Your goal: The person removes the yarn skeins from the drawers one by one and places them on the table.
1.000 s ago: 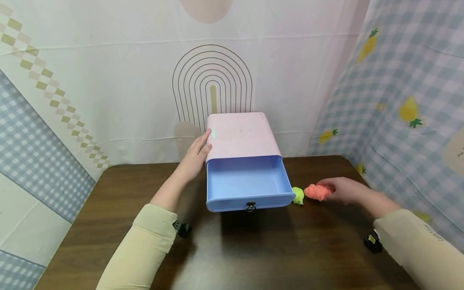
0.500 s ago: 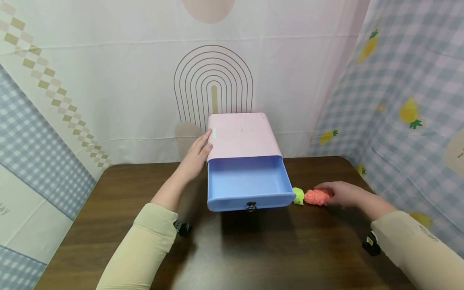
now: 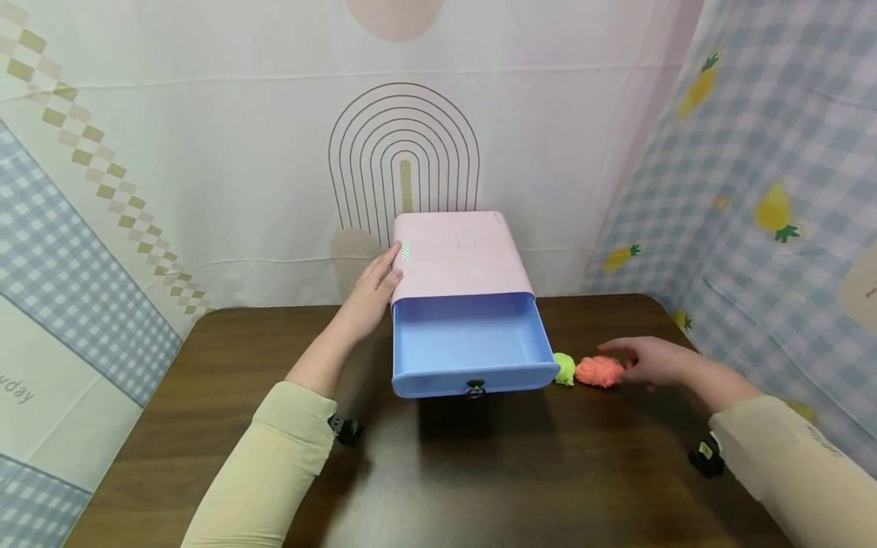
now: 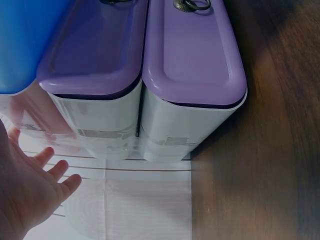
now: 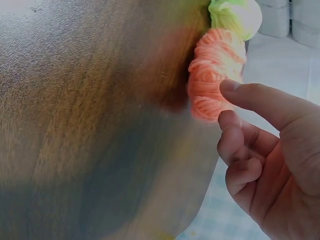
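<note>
A coral yarn ball (image 3: 599, 371) lies on the table beside a lime green yarn ball (image 3: 565, 369), to the right of the drawer unit. My right hand (image 3: 654, 361) is at its right end, with loosened fingers. In the right wrist view the thumb overlaps the coral yarn (image 5: 212, 65), and the other fingers bend loosely around nothing. My left hand (image 3: 366, 301) rests against the left side of the pink drawer unit (image 3: 459, 255), fingers extended. The unit's blue drawer (image 3: 473, 380) is pulled out, with nothing visible inside.
Under the blue drawer, the left wrist view shows two closed purple drawers (image 4: 192, 55) with ring pulls. The brown wooden table (image 3: 548, 472) backs onto a patterned cloth (image 3: 260, 167), and a checked cloth (image 3: 747, 251) hangs at the right.
The coral yarn ball, held by my right hand a second ago, has come down slightly next to the green one. My right fingers have loosened and moved slightly right. My left hand stays put.
</note>
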`<act>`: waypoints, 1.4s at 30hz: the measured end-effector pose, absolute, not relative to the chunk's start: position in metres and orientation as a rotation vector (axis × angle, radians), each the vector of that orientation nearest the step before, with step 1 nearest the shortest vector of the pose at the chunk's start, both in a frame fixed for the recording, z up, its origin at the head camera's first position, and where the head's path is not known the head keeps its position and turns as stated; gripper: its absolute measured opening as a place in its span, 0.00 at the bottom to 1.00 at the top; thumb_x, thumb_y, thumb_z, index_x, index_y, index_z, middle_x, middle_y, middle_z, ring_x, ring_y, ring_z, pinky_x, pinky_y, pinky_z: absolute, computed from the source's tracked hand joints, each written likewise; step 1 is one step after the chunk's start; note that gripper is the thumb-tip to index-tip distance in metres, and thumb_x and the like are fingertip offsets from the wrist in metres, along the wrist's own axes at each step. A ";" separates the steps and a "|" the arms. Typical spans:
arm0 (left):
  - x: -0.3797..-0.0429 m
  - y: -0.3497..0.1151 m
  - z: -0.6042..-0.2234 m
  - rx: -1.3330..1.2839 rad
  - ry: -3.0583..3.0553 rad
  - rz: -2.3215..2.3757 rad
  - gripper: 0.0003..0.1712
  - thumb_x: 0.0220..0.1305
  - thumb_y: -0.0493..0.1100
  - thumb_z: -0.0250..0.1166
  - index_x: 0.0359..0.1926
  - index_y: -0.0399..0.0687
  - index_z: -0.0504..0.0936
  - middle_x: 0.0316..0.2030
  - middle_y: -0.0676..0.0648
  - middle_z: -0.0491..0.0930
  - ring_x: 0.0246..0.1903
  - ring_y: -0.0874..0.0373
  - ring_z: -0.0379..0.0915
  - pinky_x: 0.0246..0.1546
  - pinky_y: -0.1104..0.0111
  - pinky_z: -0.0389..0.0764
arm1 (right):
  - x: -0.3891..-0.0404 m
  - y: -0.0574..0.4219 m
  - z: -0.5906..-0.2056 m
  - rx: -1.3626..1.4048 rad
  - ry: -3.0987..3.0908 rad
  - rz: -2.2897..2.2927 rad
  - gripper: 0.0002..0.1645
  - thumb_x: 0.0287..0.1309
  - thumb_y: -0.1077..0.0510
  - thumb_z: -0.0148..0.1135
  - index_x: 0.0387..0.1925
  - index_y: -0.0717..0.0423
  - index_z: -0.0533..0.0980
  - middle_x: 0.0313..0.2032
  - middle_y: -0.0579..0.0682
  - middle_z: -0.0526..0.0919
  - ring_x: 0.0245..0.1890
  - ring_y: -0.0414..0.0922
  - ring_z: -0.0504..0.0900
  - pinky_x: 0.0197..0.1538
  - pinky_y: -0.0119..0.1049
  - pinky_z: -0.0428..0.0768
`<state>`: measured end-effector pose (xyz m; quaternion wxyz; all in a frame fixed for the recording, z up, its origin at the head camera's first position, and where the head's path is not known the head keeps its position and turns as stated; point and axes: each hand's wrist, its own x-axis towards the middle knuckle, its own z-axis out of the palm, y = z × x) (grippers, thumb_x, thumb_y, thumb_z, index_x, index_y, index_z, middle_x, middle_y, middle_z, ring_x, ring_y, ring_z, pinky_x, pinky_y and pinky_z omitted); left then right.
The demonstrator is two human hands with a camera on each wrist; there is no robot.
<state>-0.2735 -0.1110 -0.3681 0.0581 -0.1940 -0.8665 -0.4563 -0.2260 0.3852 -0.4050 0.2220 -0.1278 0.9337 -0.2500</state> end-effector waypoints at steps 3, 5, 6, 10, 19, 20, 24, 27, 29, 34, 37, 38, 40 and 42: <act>-0.273 -0.111 -0.368 -0.592 -2.626 -1.380 0.35 0.75 0.68 0.38 0.78 0.73 0.46 0.77 0.47 0.47 0.75 0.44 0.40 0.69 0.39 0.48 | -0.227 0.388 -0.405 -0.345 2.592 -0.712 0.36 0.59 0.65 0.66 0.68 0.61 0.67 0.21 0.49 0.72 0.17 0.44 0.71 0.23 0.44 0.78; -0.273 -0.111 -0.367 -0.592 -2.625 -1.380 0.35 0.75 0.68 0.38 0.78 0.73 0.46 0.77 0.47 0.47 0.75 0.45 0.40 0.69 0.39 0.48 | -0.227 0.388 -0.404 -0.349 2.612 -0.708 0.35 0.60 0.65 0.65 0.69 0.60 0.67 0.21 0.49 0.72 0.16 0.44 0.71 0.23 0.44 0.78; -0.273 -0.111 -0.367 -0.592 -2.624 -1.381 0.35 0.75 0.68 0.38 0.78 0.73 0.47 0.77 0.47 0.47 0.75 0.45 0.40 0.70 0.40 0.48 | -0.226 0.388 -0.403 -0.354 2.628 -0.698 0.34 0.60 0.65 0.64 0.69 0.59 0.68 0.21 0.49 0.72 0.16 0.44 0.71 0.23 0.43 0.78; -0.272 -0.111 -0.366 -0.594 -2.621 -1.378 0.36 0.75 0.68 0.39 0.78 0.71 0.47 0.77 0.47 0.48 0.75 0.45 0.40 0.70 0.40 0.48 | -0.220 0.382 -0.392 -0.386 2.700 -0.648 0.32 0.63 0.61 0.63 0.68 0.55 0.69 0.21 0.49 0.71 0.15 0.44 0.71 0.21 0.41 0.75; -0.273 -0.113 -0.367 -0.598 -2.612 -1.377 0.37 0.74 0.68 0.39 0.79 0.69 0.48 0.77 0.47 0.48 0.75 0.45 0.40 0.70 0.40 0.48 | -0.205 0.368 -0.372 -0.394 2.776 -0.687 0.31 0.65 0.54 0.64 0.69 0.47 0.69 0.23 0.48 0.71 0.18 0.44 0.70 0.22 0.39 0.75; -0.274 -0.113 -0.367 -0.598 -2.611 -1.378 0.37 0.74 0.68 0.39 0.79 0.70 0.48 0.77 0.47 0.48 0.75 0.45 0.40 0.70 0.41 0.48 | -0.204 0.367 -0.370 -0.388 2.773 -0.714 0.31 0.65 0.53 0.64 0.69 0.46 0.69 0.24 0.49 0.72 0.19 0.44 0.71 0.23 0.39 0.76; -0.274 -0.112 -0.368 -0.613 -2.603 -1.380 0.36 0.75 0.67 0.40 0.79 0.68 0.48 0.77 0.47 0.48 0.75 0.45 0.40 0.70 0.41 0.48 | -0.198 0.363 -0.363 -0.411 2.774 -0.806 0.31 0.65 0.50 0.64 0.68 0.46 0.70 0.26 0.50 0.74 0.20 0.44 0.72 0.23 0.39 0.78; -0.274 -0.111 -0.368 -0.616 -2.597 -1.385 0.36 0.75 0.65 0.40 0.79 0.67 0.48 0.77 0.46 0.48 0.75 0.44 0.40 0.70 0.40 0.47 | -0.193 0.358 -0.358 -0.446 2.779 -0.853 0.30 0.65 0.49 0.65 0.67 0.44 0.71 0.26 0.49 0.77 0.20 0.44 0.73 0.22 0.39 0.77; -0.273 -0.111 -0.368 -0.607 -2.597 -1.395 0.35 0.75 0.65 0.40 0.79 0.67 0.48 0.77 0.46 0.49 0.75 0.44 0.40 0.70 0.40 0.48 | -0.189 0.354 -0.355 -0.472 2.784 -0.878 0.30 0.64 0.49 0.65 0.66 0.43 0.72 0.25 0.48 0.78 0.19 0.43 0.74 0.22 0.37 0.76; -0.273 -0.109 -0.369 -0.599 -2.593 -1.409 0.35 0.75 0.65 0.41 0.79 0.68 0.48 0.77 0.46 0.49 0.75 0.44 0.41 0.70 0.40 0.48 | -0.178 0.340 -0.344 -0.577 2.762 -0.967 0.29 0.63 0.50 0.67 0.65 0.46 0.74 0.25 0.46 0.79 0.21 0.42 0.75 0.24 0.37 0.77; -0.273 -0.109 -0.369 -0.602 -2.587 -1.415 0.35 0.75 0.65 0.40 0.79 0.68 0.48 0.77 0.46 0.49 0.75 0.44 0.41 0.70 0.40 0.48 | -0.169 0.330 -0.339 -0.617 2.721 -1.031 0.28 0.63 0.49 0.67 0.64 0.46 0.75 0.25 0.46 0.79 0.21 0.44 0.76 0.25 0.38 0.78; -0.273 -0.109 -0.369 -0.602 -2.586 -1.414 0.36 0.75 0.66 0.40 0.79 0.68 0.48 0.77 0.46 0.49 0.75 0.44 0.41 0.70 0.40 0.48 | -0.166 0.327 -0.337 -0.625 2.705 -1.049 0.28 0.63 0.49 0.67 0.64 0.46 0.75 0.25 0.46 0.79 0.21 0.44 0.77 0.25 0.38 0.78; -0.273 -0.108 -0.369 -0.602 -2.586 -1.418 0.36 0.75 0.67 0.40 0.79 0.68 0.48 0.77 0.46 0.49 0.75 0.44 0.41 0.70 0.40 0.48 | -0.161 0.322 -0.334 -0.647 2.682 -1.075 0.28 0.63 0.50 0.66 0.64 0.45 0.75 0.26 0.46 0.79 0.22 0.44 0.77 0.26 0.38 0.78; -0.272 -0.108 -0.369 -0.601 -2.587 -1.420 0.36 0.75 0.67 0.39 0.79 0.69 0.48 0.77 0.46 0.48 0.75 0.44 0.41 0.69 0.39 0.48 | -0.156 0.318 -0.331 -0.673 2.666 -1.097 0.26 0.64 0.51 0.65 0.63 0.44 0.75 0.26 0.46 0.80 0.22 0.44 0.77 0.26 0.38 0.78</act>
